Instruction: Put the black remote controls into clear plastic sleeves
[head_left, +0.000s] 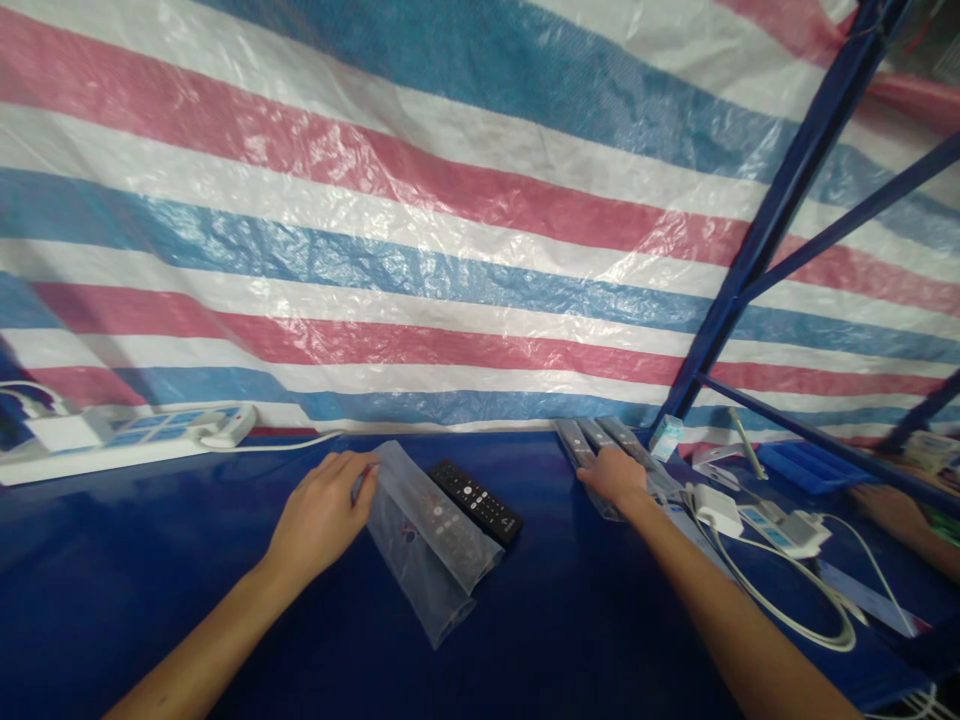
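Note:
My left hand [322,505] is closed, thumb and fingers pinching the upper edge of a frosted plastic bag [409,535]. A remote control shows dimly through the plastic, but whether it lies inside or beneath is unclear. Just right of the bag lies a bare black remote control [480,500], its lower end close to the plastic. Farther right, my right hand [615,478] is closed over the front part of several bagged remote controls [574,440] lying side by side at the table's back edge. My fingertips there are partly hidden.
A white power strip [172,428] with plugs lies at the back left of the blue table [300,640]. Right of my arm are a second power strip [784,530], looped white cables, a small box [666,437] and a blue tray [810,467]. Another person's hand [889,505] rests beyond the blue frame.

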